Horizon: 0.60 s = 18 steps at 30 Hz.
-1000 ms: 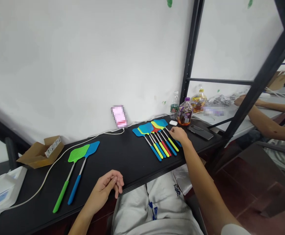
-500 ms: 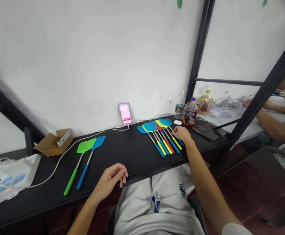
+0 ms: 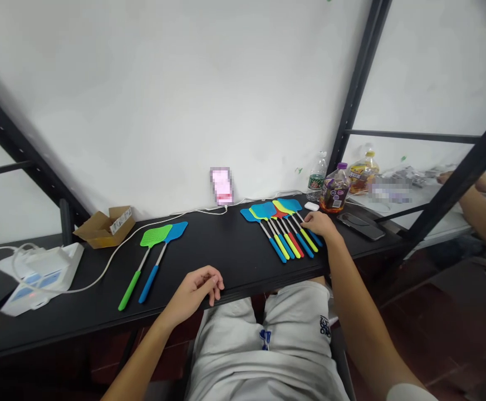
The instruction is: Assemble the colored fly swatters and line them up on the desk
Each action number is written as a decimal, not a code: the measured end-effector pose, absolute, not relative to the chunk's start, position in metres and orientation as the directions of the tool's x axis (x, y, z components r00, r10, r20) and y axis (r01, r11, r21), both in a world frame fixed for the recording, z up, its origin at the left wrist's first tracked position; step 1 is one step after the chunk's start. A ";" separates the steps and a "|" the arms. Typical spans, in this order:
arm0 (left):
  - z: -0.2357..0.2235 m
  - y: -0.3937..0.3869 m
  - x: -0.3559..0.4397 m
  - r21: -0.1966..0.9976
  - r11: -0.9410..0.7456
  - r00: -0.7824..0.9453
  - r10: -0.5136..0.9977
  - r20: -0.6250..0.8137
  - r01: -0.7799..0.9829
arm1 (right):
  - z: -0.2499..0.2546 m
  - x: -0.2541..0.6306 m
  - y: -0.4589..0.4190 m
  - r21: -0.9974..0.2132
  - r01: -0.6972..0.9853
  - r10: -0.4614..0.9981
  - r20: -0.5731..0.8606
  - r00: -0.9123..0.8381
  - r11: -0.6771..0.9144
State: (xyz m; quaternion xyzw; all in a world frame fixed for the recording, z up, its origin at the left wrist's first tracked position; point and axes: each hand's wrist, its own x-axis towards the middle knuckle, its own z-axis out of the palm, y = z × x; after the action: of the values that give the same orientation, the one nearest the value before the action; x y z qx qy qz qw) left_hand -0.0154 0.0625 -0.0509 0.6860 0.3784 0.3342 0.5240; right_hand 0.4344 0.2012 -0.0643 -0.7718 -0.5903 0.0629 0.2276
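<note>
Your right hand [image 3: 320, 224] lies half-curled over the metal shafts on the right side of a fan of fly swatters [image 3: 276, 231], its fingers [image 3: 309, 221] against them; whether it truly grips one cannot be told from this view; the fan's blue, green, red and yellow heads overlap toward the wall, their coloured handles pointing back toward you; your left hand [image 3: 195, 287], loosely curled and holding nothing, rests at the front edge of the black tabletop [image 3: 226, 262]; nearest to it, a green-handled swatter [image 3: 136, 273] and a blue-handled swatter [image 3: 159, 262] lie side by side, apart from the fan; a white earbud case [image 3: 312, 206] sits just beyond your right hand, with a dark phone [image 3: 360, 226] to its right; a water bottle [image 3: 317, 177] and a purple-capped bottle [image 3: 335, 189] stand near the wall; at the left end, a cardboard box [image 3: 104, 227] sits by a white cable [image 3: 117, 266]; a co-worker's hand [image 3: 446, 177] works at a separate white table [image 3: 443, 234] to the right.
</note>
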 end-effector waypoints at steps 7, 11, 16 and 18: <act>-0.041 0.058 -0.032 0.794 -0.408 0.225 0.913 0.341 0.450 | -0.070 0.440 0.205 -0.464 0.863 0.931 0.186 0.313 -0.197; -0.026 0.064 -0.070 0.519 -0.312 -0.041 0.827 0.561 0.796 | -0.070 0.440 0.205 -0.479 0.853 0.923 0.196 0.331 -0.205; -0.029 0.077 -0.110 0.114 0.102 -0.148 0.825 0.546 0.988 | -0.068 0.439 0.204 -0.505 0.837 0.921 0.186 0.343 -0.210; -0.038 0.082 -0.114 0.059 0.227 -0.229 0.863 0.451 0.972 | -0.067 0.439 0.203 -0.511 0.833 0.919 0.186 0.348 -0.212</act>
State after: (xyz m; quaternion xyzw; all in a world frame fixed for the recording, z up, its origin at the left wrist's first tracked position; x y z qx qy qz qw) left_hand -0.1136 0.0820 -0.0378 0.5987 0.7660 0.1667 -0.1642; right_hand 0.4388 0.2030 -0.0673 -0.7745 -0.5657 0.0789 0.2720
